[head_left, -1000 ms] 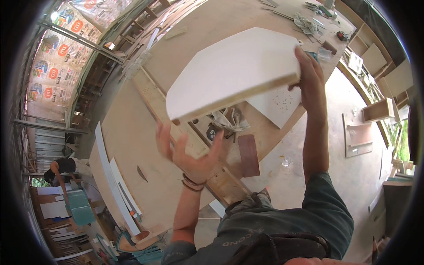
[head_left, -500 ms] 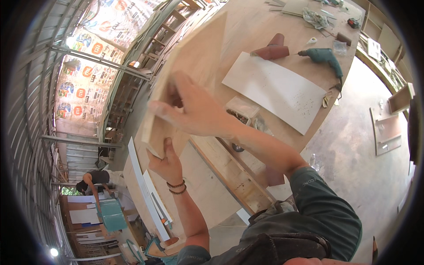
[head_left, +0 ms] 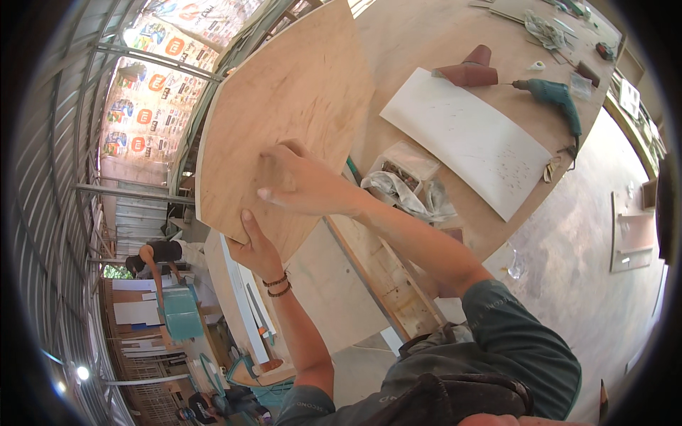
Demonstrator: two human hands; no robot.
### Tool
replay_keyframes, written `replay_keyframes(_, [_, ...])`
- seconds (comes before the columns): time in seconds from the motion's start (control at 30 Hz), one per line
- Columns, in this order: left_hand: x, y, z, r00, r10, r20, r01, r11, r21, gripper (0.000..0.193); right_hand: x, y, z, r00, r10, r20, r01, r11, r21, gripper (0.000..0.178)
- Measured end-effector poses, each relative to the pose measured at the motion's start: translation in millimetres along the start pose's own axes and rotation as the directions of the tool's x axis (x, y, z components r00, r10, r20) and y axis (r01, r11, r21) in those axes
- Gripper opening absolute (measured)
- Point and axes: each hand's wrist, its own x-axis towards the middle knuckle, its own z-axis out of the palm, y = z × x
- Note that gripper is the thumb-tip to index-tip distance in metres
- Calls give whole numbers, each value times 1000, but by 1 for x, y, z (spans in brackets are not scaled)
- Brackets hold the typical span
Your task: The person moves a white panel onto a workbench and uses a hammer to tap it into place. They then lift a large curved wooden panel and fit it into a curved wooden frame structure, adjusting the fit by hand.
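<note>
Tan workbench (head_left: 415, 39) | plywood panel (head_left: 291, 99) | brown face, dark streaks, angled corners

The left hand (head_left: 259, 250) grips the lower edge of a wooden panel (head_left: 302, 78) in the upper left; the right hand (head_left: 302, 181), loosely curled, is over its face. At upper right, a white board (head_left: 462, 138) and a teal drill (head_left: 554, 97) lie on the counter (head_left: 408, 39).

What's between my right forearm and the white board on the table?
In the head view, a clear plastic box and some crumpled plastic lie between the right forearm and the white board.
</note>
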Motion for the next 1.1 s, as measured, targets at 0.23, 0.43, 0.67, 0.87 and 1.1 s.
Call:
replay_keyframes(0.23, [-15, -14, -4, 992, -50, -113, 59, 996, 73, 56, -51, 94, 11, 837, 533, -125, -546, 831, -110, 71])
replay_keyframes(0.43, [-15, -13, -4, 989, -103, -110, 115, 988, 108, 60, -122, 176, 48, 691, 699, -184, -687, 715, 130, 75])
replay_keyframes(0.67, [-12, -20, -4, 983, -112, -147, 119, 992, 38, 63, -94, 203, 54, 655, 734, 181, -482, 222, 848, 71])
replay_keyframes(0.87, [-32, -21, -13, 965, -197, -173, 189, 980, -58, 59, -43, 242, 44, 748, 659, 80, -214, 125, 969, 62])
replay_keyframes(1.1, [-65, -46, -119, 948, -228, -222, 198, 969, -146, 46, -65, 175, 63, 761, 647, 53, -210, 168, 963, 61])
